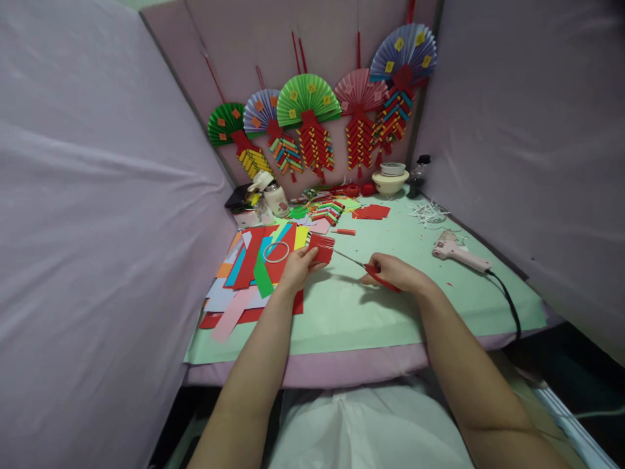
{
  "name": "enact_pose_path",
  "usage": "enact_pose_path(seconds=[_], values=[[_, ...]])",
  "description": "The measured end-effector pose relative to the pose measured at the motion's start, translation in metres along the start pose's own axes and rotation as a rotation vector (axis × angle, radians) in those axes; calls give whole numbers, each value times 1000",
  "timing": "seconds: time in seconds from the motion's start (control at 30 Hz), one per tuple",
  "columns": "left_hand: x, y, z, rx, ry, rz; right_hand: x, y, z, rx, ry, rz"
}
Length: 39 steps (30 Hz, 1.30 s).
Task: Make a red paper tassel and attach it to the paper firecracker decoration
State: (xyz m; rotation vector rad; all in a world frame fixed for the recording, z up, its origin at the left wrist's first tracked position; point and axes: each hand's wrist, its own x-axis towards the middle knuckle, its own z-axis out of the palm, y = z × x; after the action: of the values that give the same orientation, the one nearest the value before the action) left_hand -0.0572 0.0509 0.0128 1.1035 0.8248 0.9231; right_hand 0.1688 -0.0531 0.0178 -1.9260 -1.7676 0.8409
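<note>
My left hand (299, 266) pinches a small piece of red paper (322, 250) above the table. Its upper edge is cut into thin strips like a fringe. In my right hand (390, 270) is a pair of scissors (383, 279) with red handles. Their metal blades point left and reach the right side of the fringed paper. Whether the blades are apart is too small to tell. Left of my left hand lie coloured paper sheets and strips (254, 257), with a white ring (276, 252) on top. A small red paper roll (346, 232) lies just beyond the held paper.
A glue gun (459, 251) with a black cord rests at the right. White scraps (430, 212), red paper pieces (371, 212), a lidded bowl (390, 180) and a bottle (276, 198) stand or lie farther back. Several fan decorations (308, 101) hang on the back wall. Fabric walls close both sides.
</note>
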Motion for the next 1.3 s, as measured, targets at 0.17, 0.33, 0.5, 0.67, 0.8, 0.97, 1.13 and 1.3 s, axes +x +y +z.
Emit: enact_pose_path(seconds=[0.17, 0.33, 0.5, 0.67, 0.8, 0.97, 1.13, 1.3], values=[[5, -3, -5, -34, 6, 12, -1, -1, 0, -7, 34, 20], [-1, -1, 2, 1, -34, -32, 0, -2, 1, -25, 27, 11], [-8, 1, 10, 66, -96, -53, 2, 0, 4, -37, 13, -13], [-10, 0, 11, 84, -117, -51, 2, -1, 5, -22, 19, -31], [-9, -1, 10, 82, -140, -44, 1, -3, 5, -18, 24, -21], [-9, -1, 10, 95, -137, -51, 1, -3, 5, -25, 30, -24], [-9, -1, 10, 91, -137, -48, 1, -3, 4, -41, 68, -62], [-9, 0, 10, 100, -136, -54, 2, -2, 4, -50, 91, -61]])
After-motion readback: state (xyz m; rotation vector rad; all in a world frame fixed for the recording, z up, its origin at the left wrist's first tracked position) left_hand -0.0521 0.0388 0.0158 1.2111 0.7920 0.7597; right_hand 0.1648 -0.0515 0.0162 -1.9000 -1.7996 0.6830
